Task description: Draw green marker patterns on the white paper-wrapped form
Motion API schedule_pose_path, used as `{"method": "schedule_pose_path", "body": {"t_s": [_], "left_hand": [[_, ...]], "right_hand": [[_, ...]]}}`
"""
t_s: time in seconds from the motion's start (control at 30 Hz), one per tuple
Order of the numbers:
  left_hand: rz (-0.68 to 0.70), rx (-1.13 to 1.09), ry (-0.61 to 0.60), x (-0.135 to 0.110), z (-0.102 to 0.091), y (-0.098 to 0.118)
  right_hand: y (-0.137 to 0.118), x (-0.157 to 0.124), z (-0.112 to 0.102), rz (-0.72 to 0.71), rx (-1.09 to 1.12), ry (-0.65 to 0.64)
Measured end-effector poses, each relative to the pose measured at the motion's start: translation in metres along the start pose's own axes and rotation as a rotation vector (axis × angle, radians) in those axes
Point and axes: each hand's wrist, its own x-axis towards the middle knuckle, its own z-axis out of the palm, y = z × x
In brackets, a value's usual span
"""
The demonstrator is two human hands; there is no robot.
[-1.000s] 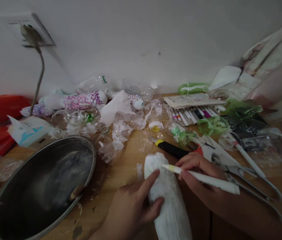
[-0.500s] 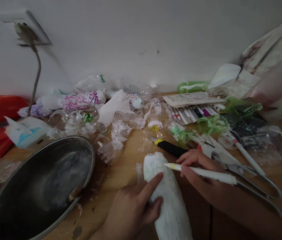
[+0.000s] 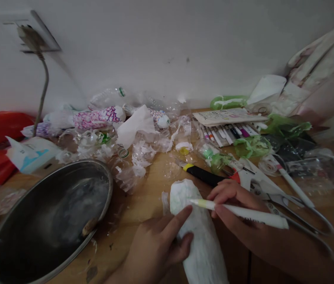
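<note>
A long white paper-covered roll [image 3: 198,240] lies on the wooden table [image 3: 147,197], pointing away from me. My left hand [image 3: 157,246] grips its left side, forefinger stretched over the top and thumb pressed against it. My right hand [image 3: 233,209] is closed round a white marker pen [image 3: 243,212] with a pale yellow tip. The tip rests on the roll near its far end, just above my left forefinger.
A large steel bowl [image 3: 51,213] stands at the left. A black-handled knife [image 3: 204,175], scissors [image 3: 299,215], a row of markers [image 3: 228,134], painted bottles [image 3: 96,118], torn plastic and green scraps clutter the back and right. A cable [image 3: 41,94] hangs from a wall socket.
The pen tip has shifted slightly left along the roll, closer to my left forefinger. My left hand keeps its hold; the roll has not moved.
</note>
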Motion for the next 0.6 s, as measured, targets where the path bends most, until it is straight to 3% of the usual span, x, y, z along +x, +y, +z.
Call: {"method": "schedule_pose_path", "body": {"t_s": [0.13, 0.3, 0.5, 0.6], "left_hand": [[0.019, -0.019, 0.000, -0.0031, 0.0030, -0.0006], [0.050, -0.038, 0.000, -0.0041, 0.0042, -0.0006], [0.063, -0.062, 0.006, -0.0028, 0.0032, -0.0025], [0.072, -0.070, 0.014, -0.0035, 0.0041, -0.0032]], "right_hand": [[-0.0009, -0.0033, 0.0040, -0.049, -0.024, -0.056], [-0.0015, -0.0022, 0.0032, 0.003, -0.021, -0.138], [-0.0053, 0.0024, -0.0029, -0.043, -0.029, -0.020], [-0.0048, 0.0029, -0.0025, -0.003, -0.004, -0.035]]}}
